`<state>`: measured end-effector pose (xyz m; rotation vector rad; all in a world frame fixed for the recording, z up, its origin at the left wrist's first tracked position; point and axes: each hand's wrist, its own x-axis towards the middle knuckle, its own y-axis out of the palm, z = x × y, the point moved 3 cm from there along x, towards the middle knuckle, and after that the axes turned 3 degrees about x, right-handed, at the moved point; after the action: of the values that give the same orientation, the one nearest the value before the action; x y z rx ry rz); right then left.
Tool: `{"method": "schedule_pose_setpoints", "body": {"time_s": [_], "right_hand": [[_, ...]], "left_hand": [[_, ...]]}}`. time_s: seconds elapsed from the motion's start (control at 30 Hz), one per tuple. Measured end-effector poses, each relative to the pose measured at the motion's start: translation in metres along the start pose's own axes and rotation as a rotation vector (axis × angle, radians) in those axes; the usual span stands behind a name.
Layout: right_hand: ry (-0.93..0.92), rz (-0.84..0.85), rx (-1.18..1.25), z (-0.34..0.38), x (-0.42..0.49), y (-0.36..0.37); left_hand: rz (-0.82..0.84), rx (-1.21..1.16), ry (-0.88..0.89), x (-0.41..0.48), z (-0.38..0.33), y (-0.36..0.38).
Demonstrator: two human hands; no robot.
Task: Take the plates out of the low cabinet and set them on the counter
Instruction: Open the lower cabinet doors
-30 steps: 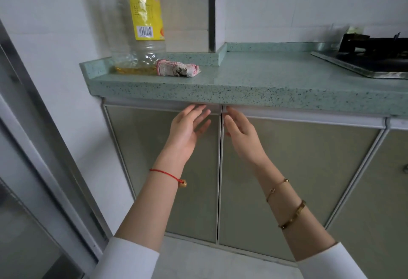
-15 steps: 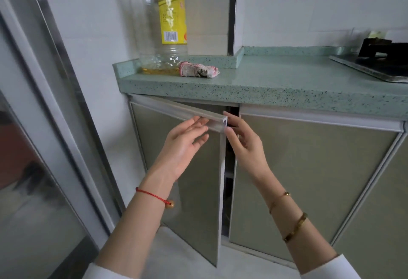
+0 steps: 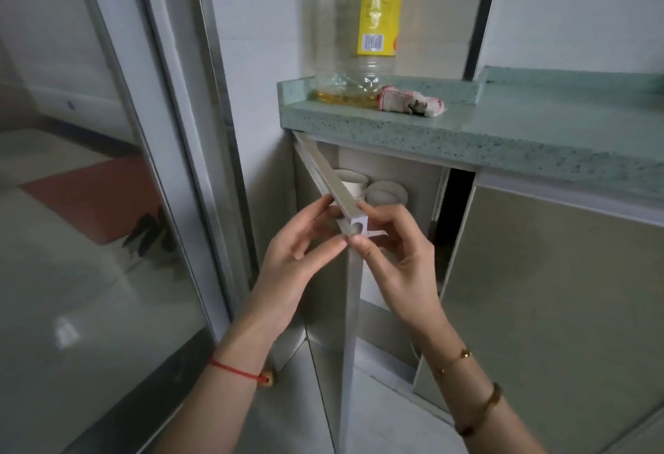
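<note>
Swung wide since a moment ago, the cabinet door now exposes the inside. Both grips pinch its top corner: left hand, right hand. White dishes, likely the plates, sit beyond, under the table's left end, untouched.

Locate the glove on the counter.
Head view, upper centre-right: the glove lies on the counter near its left end, against the base of the oil bottle, above the open cabinet door.
</note>
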<state>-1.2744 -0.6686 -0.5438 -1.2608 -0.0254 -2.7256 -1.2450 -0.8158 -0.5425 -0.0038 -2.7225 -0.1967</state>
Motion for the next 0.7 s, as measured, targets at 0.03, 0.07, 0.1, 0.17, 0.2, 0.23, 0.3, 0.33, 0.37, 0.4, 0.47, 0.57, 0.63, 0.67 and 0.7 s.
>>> {"method": "schedule_pose_setpoints", "body": {"time_s": [0.03,0.07,0.1,0.17,0.2,0.23,0.3,0.33,0.37,0.4,0.47,0.57,0.63,0.67,0.7], "right_hand": [[-0.027,0.022,-0.006,0.002,0.001,0.008],[-0.057,0.045,-0.02,0.004,0.002,0.017],[-0.086,0.07,-0.038,0.004,0.002,0.026],[-0.151,0.099,-0.092,0.006,0.004,0.043],[-0.185,0.106,-0.12,0.007,0.006,0.052],[-0.217,0.112,-0.141,0.007,0.007,0.062],[-0.274,0.14,-0.161,0.007,0.011,0.083],[-0.292,0.161,-0.158,0.007,0.013,0.094],[-0.3,0.183,-0.145,0.006,0.015,0.105],[-0.299,0.205,-0.124,0.005,0.017,0.118],[-0.294,0.242,-0.107,0.004,0.021,0.145],[-0.306,0.279,-0.166,0.002,0.029,0.183],[-0.317,0.286,-0.202,-0.001,0.035,0.204],[-0.318,0.286,-0.218,-0.002,0.038,0.212],[-0.322,0.283,-0.232,-0.004,0.04,0.22]], "left_hand": [[-0.038,0.062,0.041,-0.009,-0.002,-0.005],[-0.077,0.112,0.08,-0.018,-0.004,-0.011],[-0.116,0.15,0.114,-0.027,-0.005,-0.019],[-0.174,0.201,0.159,-0.044,-0.006,-0.034],[-0.204,0.227,0.168,-0.051,-0.006,-0.041],[-0.237,0.26,0.183,-0.058,-0.006,-0.048],[-0.303,0.347,0.223,-0.068,-0.005,-0.061],[-0.343,0.395,0.244,-0.071,-0.005,-0.067],[-0.391,0.439,0.264,-0.073,-0.004,-0.075],[-0.446,0.476,0.284,-0.075,-0.004,-0.084],[-0.557,0.509,0.308,-0.075,-0.002,-0.104],[-0.659,0.554,0.285,-0.07,-0.006,-0.134],[-0.683,0.581,0.255,-0.067,-0.009,-0.153],[-0.689,0.575,0.237,-0.065,-0.01,-0.161],[-0.693,0.574,0.224,-0.063,-0.01,-0.169]]}}
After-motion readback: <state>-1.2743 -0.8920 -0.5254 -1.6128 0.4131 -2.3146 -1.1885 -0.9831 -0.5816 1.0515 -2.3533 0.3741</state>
